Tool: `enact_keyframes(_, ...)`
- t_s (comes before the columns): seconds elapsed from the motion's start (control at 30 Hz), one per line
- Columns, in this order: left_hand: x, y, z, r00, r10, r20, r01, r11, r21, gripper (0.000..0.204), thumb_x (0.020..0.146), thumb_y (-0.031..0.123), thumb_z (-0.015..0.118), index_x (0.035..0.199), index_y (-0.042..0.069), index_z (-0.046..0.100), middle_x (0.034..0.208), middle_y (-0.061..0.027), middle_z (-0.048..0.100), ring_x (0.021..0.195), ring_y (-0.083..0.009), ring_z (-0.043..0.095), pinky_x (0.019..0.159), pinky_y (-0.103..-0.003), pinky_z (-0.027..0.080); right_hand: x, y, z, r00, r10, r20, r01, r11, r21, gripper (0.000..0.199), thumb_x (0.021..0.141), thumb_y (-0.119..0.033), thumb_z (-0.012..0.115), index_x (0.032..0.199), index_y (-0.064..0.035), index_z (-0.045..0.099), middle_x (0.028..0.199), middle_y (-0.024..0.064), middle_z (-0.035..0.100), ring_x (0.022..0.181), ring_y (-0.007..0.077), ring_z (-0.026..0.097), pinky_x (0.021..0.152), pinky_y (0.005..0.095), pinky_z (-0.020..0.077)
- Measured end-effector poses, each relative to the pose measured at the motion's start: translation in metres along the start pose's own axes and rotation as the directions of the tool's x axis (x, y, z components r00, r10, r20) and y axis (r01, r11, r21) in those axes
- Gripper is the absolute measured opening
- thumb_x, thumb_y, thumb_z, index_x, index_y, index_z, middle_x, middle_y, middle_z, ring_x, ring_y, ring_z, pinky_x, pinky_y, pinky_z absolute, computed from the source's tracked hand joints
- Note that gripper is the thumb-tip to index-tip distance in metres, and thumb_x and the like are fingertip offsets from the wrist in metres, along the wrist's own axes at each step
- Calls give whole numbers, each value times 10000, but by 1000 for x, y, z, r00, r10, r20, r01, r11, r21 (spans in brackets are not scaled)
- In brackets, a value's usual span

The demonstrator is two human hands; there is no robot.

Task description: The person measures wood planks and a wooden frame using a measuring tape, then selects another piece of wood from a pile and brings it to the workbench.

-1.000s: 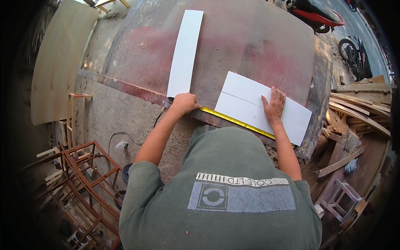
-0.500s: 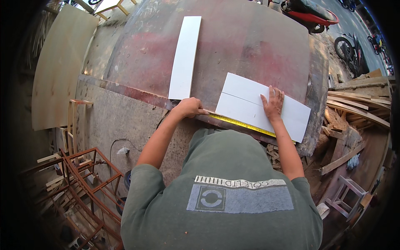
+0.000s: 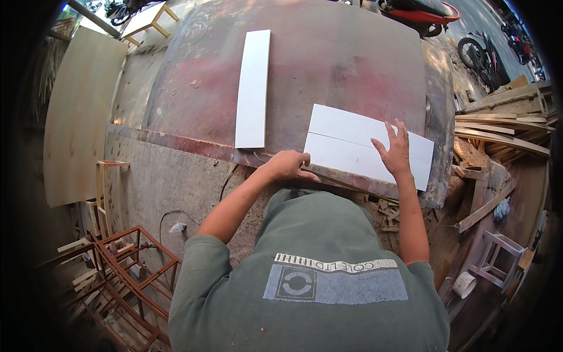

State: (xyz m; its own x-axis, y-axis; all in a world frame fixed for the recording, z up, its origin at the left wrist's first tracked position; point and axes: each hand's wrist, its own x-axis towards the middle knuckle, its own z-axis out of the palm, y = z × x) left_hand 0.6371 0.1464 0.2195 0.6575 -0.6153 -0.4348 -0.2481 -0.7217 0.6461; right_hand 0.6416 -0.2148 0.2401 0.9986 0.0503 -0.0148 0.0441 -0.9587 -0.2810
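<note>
A wide white board lies at the near right of the worktable, a thin dark line running lengthwise across it. Over its right part is my right hand, fingers spread; whether the palm touches the board I cannot tell. My left hand is at the table's near edge, just off the board's left end, its fingers curled round a tape measure largely hidden by them. The tape's blade shows only as a thin strip along the near edge. A narrow white board lies lengthwise further left, apart from both hands.
The stained worktable fills the middle. Timber offcuts are heaped to the right, above a small stool. A rusty metal frame stands at lower left, and a plywood sheet leans behind. Motorbikes are parked beyond.
The yellow face of the tape has turned out of sight. My left hand has shifted right along the edge; my right hand's fingers have spread and lifted somewhat. The view has shifted slightly.
</note>
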Motion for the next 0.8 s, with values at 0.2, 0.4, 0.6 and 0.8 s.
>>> enact_keyframes(0.2,17,-29,-14,943,-143,-301,144,989,-18,637,868,644,727,1057,37,682,851,-196,724,831,-376,714,748,-460,544,-6,-2,-27,1000,10,-28,-6,987,159,700,959,-472,696,1434,24,559,1537,264,444,1465,419,387,1199,512,336)
enact_keyframes(0.4,42,-24,-36,491,223,-842,322,852,413,481,904,436,748,1124,12,690,1111,-153,656,1077,-331,612,921,-440,490,32,5,44,998,4,63,-4,1000,-6,807,930,-560,695,1492,-13,504,1577,244,389,1493,408,340,1214,533,308)
enact_keyframes(0.6,71,-13,68,610,-142,-780,7,985,-173,538,850,212,827,1311,3,646,1194,-143,594,1116,-302,570,977,-415,473,47,-13,93,997,-35,69,46,986,-161,1007,838,-738,676,1562,-86,424,1620,193,317,1545,370,228,1213,674,184)
enact_keyframes(0.8,78,-17,94,548,-427,-720,-148,797,-585,634,890,125,781,1454,-16,529,1279,-142,637,1082,-227,648,914,-342,525,44,-11,109,997,-81,-5,80,986,-143,1044,797,-798,657,1546,-103,442,1513,151,403,1475,351,295,1211,697,129)
